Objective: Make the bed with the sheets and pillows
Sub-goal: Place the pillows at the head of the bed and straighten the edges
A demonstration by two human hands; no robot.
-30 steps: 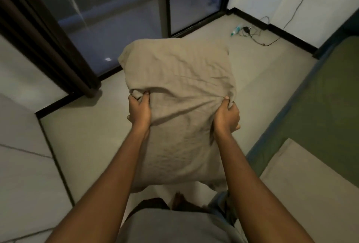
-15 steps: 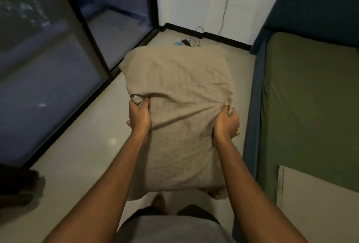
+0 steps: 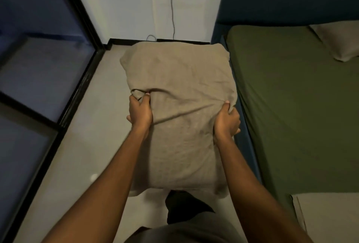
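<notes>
You hold tan fabric pillow (image 3: 180, 110) mid-air over floor, left of green-sheeted bed (image 3: 295, 110). Left hand (image 3: 140, 112), right hand (image 3: 226, 121) pinch loose cover only. Risk: cover slides, pillow drops short of bed.

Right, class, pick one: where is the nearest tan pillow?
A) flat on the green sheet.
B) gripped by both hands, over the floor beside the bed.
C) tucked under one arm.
B: the left hand and right hand each grip a side of the pillow, over the floor beside the bed.
</notes>
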